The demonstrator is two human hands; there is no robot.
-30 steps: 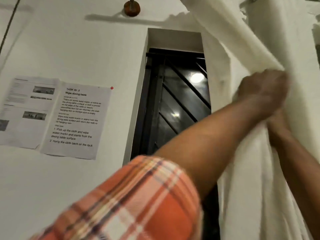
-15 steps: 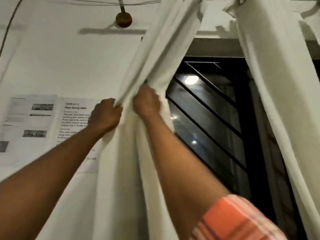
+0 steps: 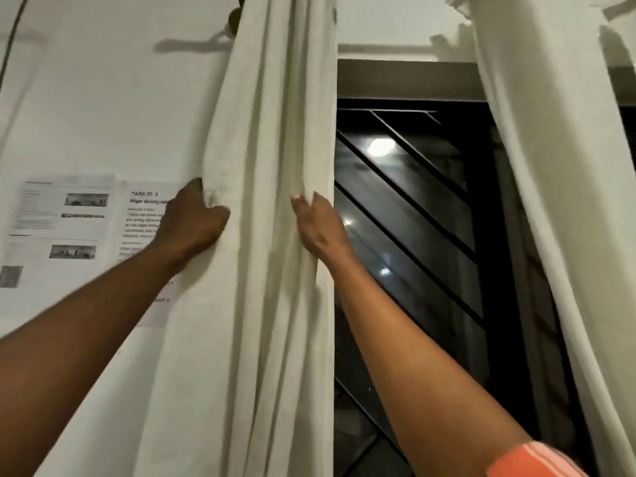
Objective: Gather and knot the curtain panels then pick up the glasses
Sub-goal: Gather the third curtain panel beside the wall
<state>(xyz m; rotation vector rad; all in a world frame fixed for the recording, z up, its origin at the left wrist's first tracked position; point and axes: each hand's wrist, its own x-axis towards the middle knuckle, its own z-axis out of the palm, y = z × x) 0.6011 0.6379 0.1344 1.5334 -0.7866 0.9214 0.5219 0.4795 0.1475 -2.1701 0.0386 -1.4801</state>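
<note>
A white left curtain panel hangs in loose vertical folds beside the dark window. My left hand grips its left edge at about mid height, fingers curled into the cloth. My right hand holds its right edge, fingers tucked around the fold. A second white curtain panel hangs at the right side of the window, untouched. No glasses are in view.
A dark window with diagonal metal bars lies between the panels and reflects a lamp. Printed task sheets are taped to the white wall at the left. A brown rod end peeks out above the left panel.
Both hands left the right panel and went to the left one. Since half a second ago they have spread apart, and the bunched left panel now hangs wider and straighter.
</note>
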